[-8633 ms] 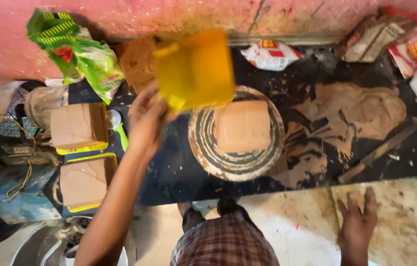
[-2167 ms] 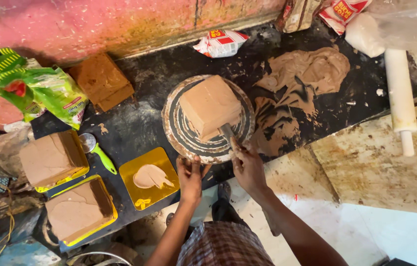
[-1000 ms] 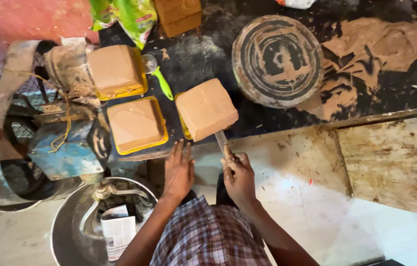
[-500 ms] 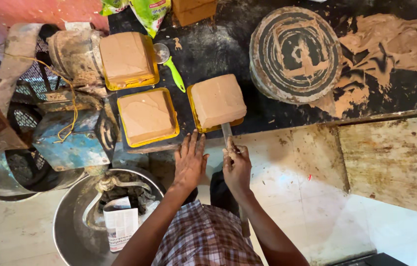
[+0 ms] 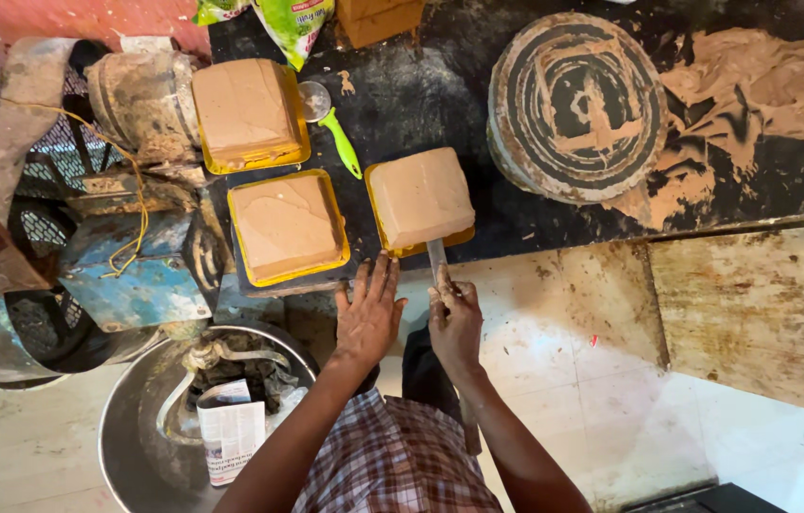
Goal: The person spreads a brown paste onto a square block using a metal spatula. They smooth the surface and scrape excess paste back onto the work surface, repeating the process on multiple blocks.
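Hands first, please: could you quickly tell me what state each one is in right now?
Left hand: open, fingers spread, holding nothing.
Right hand: closed on the metal tool handle.

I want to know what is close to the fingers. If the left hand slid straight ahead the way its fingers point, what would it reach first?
The left hand points up the picture, toward the dark counter edge. It would probably first meet the yellow tray bearing the brown block; depth is hard to judge.

The black worktop [image 5: 421,95] carries three yellow trays [image 5: 288,231] at nine o'clock. A round turntable [image 5: 577,104] sits at one o'clock — brown smears [image 5: 753,85] beside it.
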